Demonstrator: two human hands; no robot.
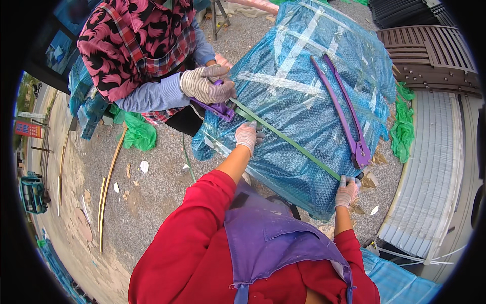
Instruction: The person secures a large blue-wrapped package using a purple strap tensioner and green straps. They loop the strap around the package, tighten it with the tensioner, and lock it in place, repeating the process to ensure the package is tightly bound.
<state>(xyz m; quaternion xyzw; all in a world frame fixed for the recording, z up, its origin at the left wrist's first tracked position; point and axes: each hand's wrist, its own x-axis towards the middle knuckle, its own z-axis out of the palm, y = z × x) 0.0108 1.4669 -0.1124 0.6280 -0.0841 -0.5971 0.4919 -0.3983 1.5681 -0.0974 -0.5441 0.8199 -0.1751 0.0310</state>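
A large bundle in blue bubble wrap [298,147] lies before me, with white tape strips on its far part. A flat green strapping band [293,144] runs taut across its near side. My left hand [246,137], in a pale glove, rests on the wrap by the band, thumb beside it and fingers apart. At the bundle's right edge my right hand [347,192], also gloved, is closed around the band, its fingers partly hidden. On the left, a co-worker's gloved hand [207,85] holds a purple strapping tensioner [220,107] at the band's other end.
A long-handled purple crimping tool [360,152] lies on the bundle. The co-worker in a patterned vest [134,45] stands at the far left. Green plastic sheeting [139,133] and wooden strips [109,187] lie on the gravel. Brown slatted panels [430,50] and ribbed pale sheets [430,167] flank the right.
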